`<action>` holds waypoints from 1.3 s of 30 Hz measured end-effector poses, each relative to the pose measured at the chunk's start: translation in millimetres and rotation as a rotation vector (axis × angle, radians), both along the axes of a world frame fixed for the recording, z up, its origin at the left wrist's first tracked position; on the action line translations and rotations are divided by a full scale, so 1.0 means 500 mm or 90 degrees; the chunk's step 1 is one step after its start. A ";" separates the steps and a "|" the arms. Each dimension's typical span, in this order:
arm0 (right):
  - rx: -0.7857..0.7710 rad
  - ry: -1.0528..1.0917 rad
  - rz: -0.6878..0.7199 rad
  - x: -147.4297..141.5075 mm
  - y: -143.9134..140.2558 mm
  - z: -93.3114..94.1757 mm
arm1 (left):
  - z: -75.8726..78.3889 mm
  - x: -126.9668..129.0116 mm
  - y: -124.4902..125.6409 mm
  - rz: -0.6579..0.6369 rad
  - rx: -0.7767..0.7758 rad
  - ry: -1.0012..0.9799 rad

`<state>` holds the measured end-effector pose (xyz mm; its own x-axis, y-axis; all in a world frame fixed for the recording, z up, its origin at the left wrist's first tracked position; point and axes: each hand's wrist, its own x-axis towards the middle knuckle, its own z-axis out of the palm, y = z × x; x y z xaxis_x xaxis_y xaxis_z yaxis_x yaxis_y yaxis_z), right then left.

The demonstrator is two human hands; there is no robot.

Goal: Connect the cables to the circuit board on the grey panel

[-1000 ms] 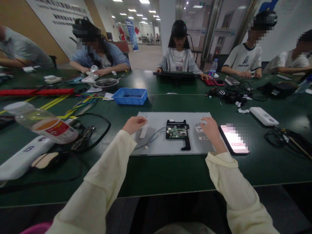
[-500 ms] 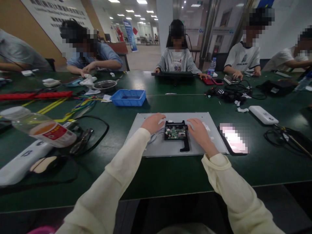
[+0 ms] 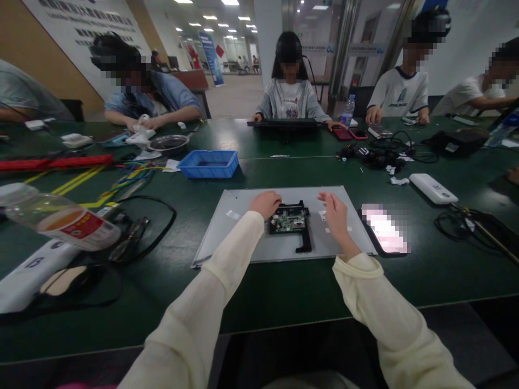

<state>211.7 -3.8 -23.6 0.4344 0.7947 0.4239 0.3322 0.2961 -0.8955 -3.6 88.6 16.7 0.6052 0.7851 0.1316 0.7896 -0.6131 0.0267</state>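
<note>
A green circuit board [image 3: 288, 222] sits in a black plastic frame [image 3: 305, 237] on a flat grey panel [image 3: 243, 246]. My left hand [image 3: 265, 204] is at the frame's upper left corner, its fingers curled together. Whether it grips the frame or a cable there is hidden. Just right of the frame, my right hand [image 3: 336, 216] is raised above the panel, apart from the board. Its fingers are bent and drawn together at the tips; anything between them is too small to make out. Small pale stickers [image 3: 233, 215] lie on the panel.
A phone [image 3: 385, 229] lies at the panel's right edge, with a white power bank [image 3: 433, 188] beyond. A blue tray [image 3: 208, 165] stands behind the panel. To the left are a tilted drink bottle [image 3: 77, 221] and black cables [image 3: 172, 216]. Several people sit across the table [image 3: 251, 302].
My right hand has lifted away from the frame to the right, its fingers drawing together. My left hand has moved slightly right, onto the frame's upper left corner. The view has shifted slightly.
</note>
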 end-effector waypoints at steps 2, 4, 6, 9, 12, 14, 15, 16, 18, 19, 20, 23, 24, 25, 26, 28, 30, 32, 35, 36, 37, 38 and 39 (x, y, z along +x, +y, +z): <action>-0.004 0.052 -0.006 0.003 0.003 -0.004 | 0.008 0.008 -0.002 0.007 0.003 0.002; -0.003 0.095 -0.019 0.006 0.003 -0.002 | 0.019 0.021 -0.005 0.008 0.018 -0.012; 0.004 0.123 -0.039 0.008 0.002 0.002 | 0.030 0.043 -0.013 -0.013 0.056 -0.046; 0.022 0.153 -0.070 0.008 0.001 0.009 | 0.039 0.096 -0.037 -0.071 0.127 -0.080; 0.034 0.178 -0.101 0.011 0.003 0.010 | 0.033 0.158 -0.066 -0.144 0.153 -0.031; 0.032 0.195 -0.115 0.016 0.004 0.008 | 0.025 0.189 -0.079 -0.168 0.138 0.013; 0.028 0.202 -0.120 0.018 0.005 0.008 | 0.022 0.200 -0.084 -0.167 0.127 0.024; 0.023 0.207 -0.124 0.020 0.005 0.008 | 0.021 0.205 -0.087 -0.160 0.116 0.026; 0.020 0.205 -0.129 0.019 0.004 0.011 | 0.025 0.204 -0.090 -0.134 0.101 -0.009; 0.022 0.201 -0.124 0.016 0.002 0.014 | 0.030 0.198 -0.093 -0.119 0.105 -0.039; 0.022 0.198 -0.105 0.011 0.000 0.018 | 0.038 0.189 -0.097 -0.105 0.119 -0.072; -0.021 0.238 0.074 -0.014 -0.012 0.035 | 0.069 0.153 -0.123 -0.118 0.217 -0.117; -0.053 0.268 0.164 -0.025 -0.018 0.040 | 0.079 0.141 -0.136 -0.153 0.248 -0.104; -0.089 0.301 0.255 -0.035 -0.025 0.045 | 0.088 0.128 -0.151 -0.193 0.271 -0.084; -0.126 0.331 0.339 -0.044 -0.033 0.049 | 0.096 0.117 -0.166 -0.226 0.287 -0.063; -0.199 0.369 0.481 -0.057 -0.050 0.054 | 0.106 0.095 -0.196 -0.251 0.306 -0.031; -0.258 0.371 0.587 -0.063 -0.066 0.056 | 0.107 0.075 -0.224 -0.245 0.308 -0.010; -0.287 0.333 0.659 -0.066 -0.077 0.057 | 0.099 0.056 -0.247 -0.231 0.289 -0.004; -0.298 0.210 0.763 -0.072 -0.084 0.065 | 0.082 0.032 -0.278 -0.182 0.225 -0.017; -0.300 0.170 0.797 -0.076 -0.086 0.069 | 0.078 0.026 -0.287 -0.158 0.202 -0.022; -0.303 0.137 0.819 -0.079 -0.088 0.073 | 0.076 0.021 -0.296 -0.138 0.182 -0.024; -0.307 0.110 0.824 -0.083 -0.091 0.078 | 0.075 0.018 -0.303 -0.127 0.166 -0.022; -0.312 0.085 0.811 -0.086 -0.095 0.082 | 0.077 0.016 -0.310 -0.127 0.155 -0.017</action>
<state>168.8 -51.5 17.6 -0.6873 0.7264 -0.0002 -0.0254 -0.0243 -0.9994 4.4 -66.2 55.0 0.7377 0.5950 0.3191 0.6545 -0.7463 -0.1216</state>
